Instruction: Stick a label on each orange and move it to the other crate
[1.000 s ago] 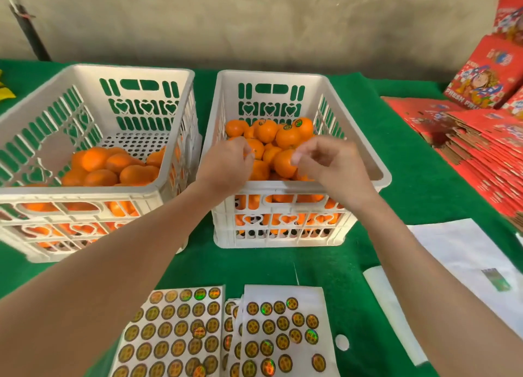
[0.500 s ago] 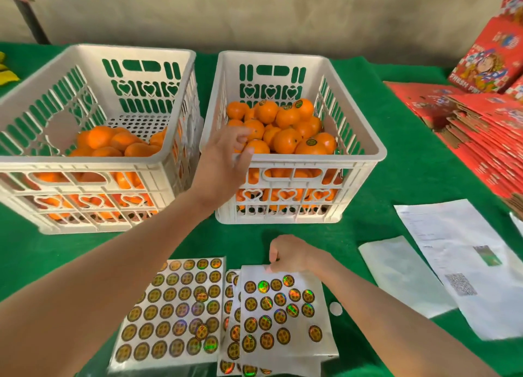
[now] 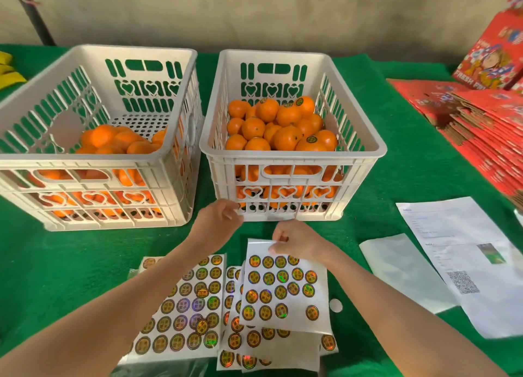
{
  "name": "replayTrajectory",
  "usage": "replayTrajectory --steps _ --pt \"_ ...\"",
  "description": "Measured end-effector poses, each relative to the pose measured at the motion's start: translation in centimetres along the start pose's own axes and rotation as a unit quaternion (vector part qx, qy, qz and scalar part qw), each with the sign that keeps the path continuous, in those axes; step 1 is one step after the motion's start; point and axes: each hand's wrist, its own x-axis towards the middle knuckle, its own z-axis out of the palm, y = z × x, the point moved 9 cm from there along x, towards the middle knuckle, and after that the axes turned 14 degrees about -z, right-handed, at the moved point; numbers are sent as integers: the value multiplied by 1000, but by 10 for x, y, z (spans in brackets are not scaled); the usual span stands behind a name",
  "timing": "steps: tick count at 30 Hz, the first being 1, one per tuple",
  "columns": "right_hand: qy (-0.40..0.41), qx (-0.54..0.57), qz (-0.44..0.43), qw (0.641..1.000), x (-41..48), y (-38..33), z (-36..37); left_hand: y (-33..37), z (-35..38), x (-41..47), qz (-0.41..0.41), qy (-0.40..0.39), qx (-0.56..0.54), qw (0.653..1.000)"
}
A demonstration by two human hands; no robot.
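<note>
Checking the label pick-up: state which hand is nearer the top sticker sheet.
Right. The right hand pinches the top sticker sheet at its upper edge; the left hand hovers apart, up-left of it.

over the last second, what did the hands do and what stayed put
Both hands left the right crate: the right hand dropped to pinch the top sticker sheet, and the left hand came down in front of the crate. Crates, oranges and papers stayed put.
</note>
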Motion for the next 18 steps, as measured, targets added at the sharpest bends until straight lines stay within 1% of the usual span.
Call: replayTrajectory --steps 1,2,3,4,7,9,10,11,12,13,14,16,18 --pt "20 26 -3 999 -2 1 -7 -9 15 2 -61 -59 -9 996" --pt "41 49 -6 998 -5 1 -14 -18 30 0 -116 -118 -36 985" --pt "60 72 -4 996 -8 3 -19 -25 43 -4 -158 -166 -75 970" --pt "80 96 -1 992 -12 5 -24 -29 51 -10 -187 -195 -115 956" --pt "112 138 21 984 -22 13 -30 -33 64 -19 -212 -219 -233 923" --pt "109 136 23 984 -28 14 -29 -30 69 -21 -224 -224 -269 910" --pt "116 109 10 987 -30 11 -30 -29 71 -22 -237 -223 -275 905" --pt "142 53 -28 988 -32 2 -37 -28 74 -21 -254 -220 -282 899" --pt "180 -14 -85 980 -35 -13 -44 -29 75 -21 -270 -218 -289 892" --pt "212 -64 -146 964 -37 -29 -48 -27 77 -21 -280 -221 -296 886" --pt "221 -87 -194 952 -39 -42 -48 -26 79 -21 -285 -227 -300 881" --pt "194 -106 -250 943 -37 -57 -38 -25 80 -21 -288 -243 -306 874" --pt "170 -133 -267 939 -34 -64 -29 -26 82 -22 -295 -260 -315 864"
